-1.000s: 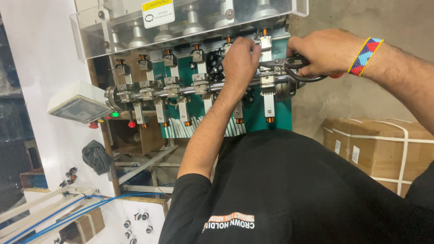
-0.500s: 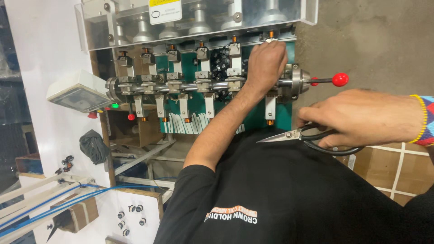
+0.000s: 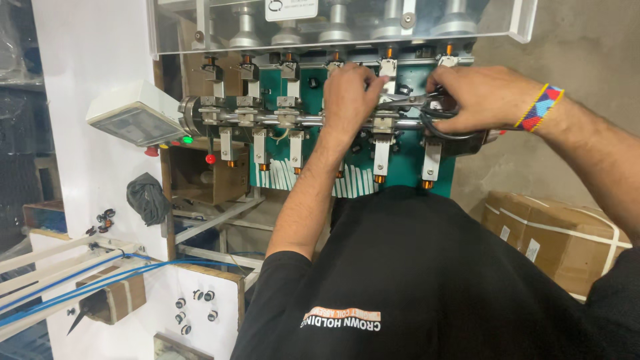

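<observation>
Gripping black-handled scissors (image 3: 427,110) in my right hand (image 3: 483,97), blades at the steel shaft (image 3: 267,120), my left hand (image 3: 350,93) pinches closed just beside them; a slip could nick those fingers, I reckon.

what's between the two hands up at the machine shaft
In the head view, the scissors bridge the gap: the right hand holds their black handles, and the blades point toward the left hand on the horizontal shaft.
</observation>
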